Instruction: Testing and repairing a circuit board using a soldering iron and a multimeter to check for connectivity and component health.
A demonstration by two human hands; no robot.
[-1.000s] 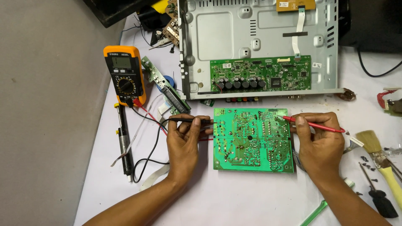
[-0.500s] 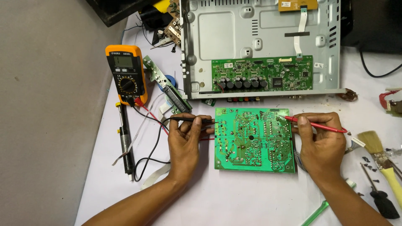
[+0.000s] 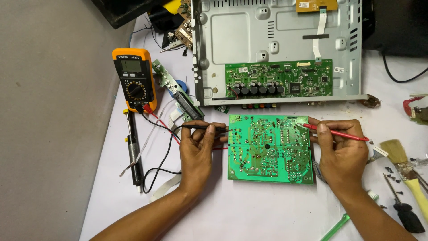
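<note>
A green circuit board lies solder side up on the white table, between the two hands; the left hand rests just beside its left edge, the right hand against its right edge. The left hand pinches a black probe between thumb and fingers, the probe lying nearly level with its tip touching the board's upper left edge; the right hand pinches a red probe in the same way, tilted, its tip on the board's upper right corner. Black and red leads run from the left side up to a yellow multimeter standing well to the left of the board; a dark soldering iron lies below the meter, apart from the left hand. Beyond the board, an open metal chassis holds a second green board with a row of dark capacitors. To the right of the right hand lie a paintbrush and a black-handled screwdriver, near but not touched.
</note>
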